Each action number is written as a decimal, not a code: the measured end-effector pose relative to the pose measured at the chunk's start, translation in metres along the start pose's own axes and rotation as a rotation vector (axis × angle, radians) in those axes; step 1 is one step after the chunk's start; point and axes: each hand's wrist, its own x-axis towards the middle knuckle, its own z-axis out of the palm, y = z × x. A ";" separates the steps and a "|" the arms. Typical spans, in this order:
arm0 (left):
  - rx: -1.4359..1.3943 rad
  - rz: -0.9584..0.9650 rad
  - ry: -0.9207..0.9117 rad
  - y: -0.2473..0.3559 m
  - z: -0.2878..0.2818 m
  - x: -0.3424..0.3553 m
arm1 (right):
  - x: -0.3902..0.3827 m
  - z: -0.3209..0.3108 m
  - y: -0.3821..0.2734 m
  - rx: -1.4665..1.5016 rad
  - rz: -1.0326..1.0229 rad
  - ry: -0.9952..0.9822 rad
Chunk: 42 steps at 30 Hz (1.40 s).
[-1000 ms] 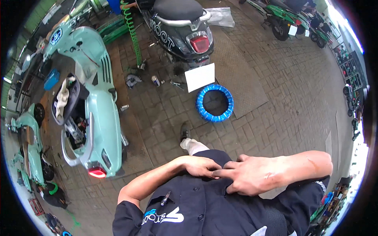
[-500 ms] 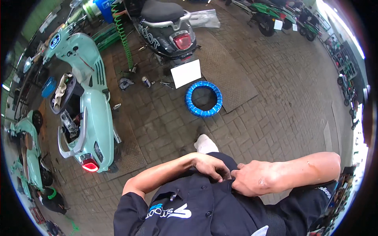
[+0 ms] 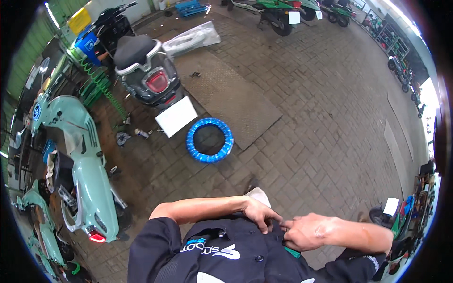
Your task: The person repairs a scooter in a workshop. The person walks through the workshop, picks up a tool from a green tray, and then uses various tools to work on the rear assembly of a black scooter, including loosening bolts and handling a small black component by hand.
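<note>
Both hands are at the front of the dark short-sleeved shirt (image 3: pixel 271 269) I wear, close together near its buttoned edge. My left hand (image 3: pixel 260 214) has its thumb and fingers bent down onto the cloth. My right hand (image 3: pixel 306 231) is curled on the same edge just to the right, its fingertips almost meeting the left ones. What lies between the fingertips is too small to make out. A bit of green cloth (image 3: pixel 292 252) shows below my right hand. On the paving beyond stands no hand-held thing; a blue-wrapped tyre (image 3: pixel 191 141) lies flat there.
A mint-green scooter (image 3: pixel 96 186) stands at the left, its seat raised. A dark scooter (image 3: pixel 141 87) with a blank white plate (image 3: pixel 177 116) stands behind the tyre. A metal floor plate (image 3: pixel 226 94) lies beside it. A coiled green hose (image 3: pixel 111 96) hangs at the far left.
The view has swung right, so scooters and tyre sit farther left. My hands stay at the shirt edge, with fingers shifted slightly. Green cloth now shows under the right hand.
</note>
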 end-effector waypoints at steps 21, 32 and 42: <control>-0.256 0.314 -0.001 0.176 -0.305 0.067 | -0.074 -0.199 0.305 -0.216 0.166 -0.035; -0.003 0.362 0.307 0.279 -0.439 -0.043 | -0.074 -0.426 0.399 -0.260 -0.188 0.273; 0.137 0.297 1.678 0.235 -0.642 -0.181 | 0.100 -0.687 0.571 -0.186 -0.322 0.625</control>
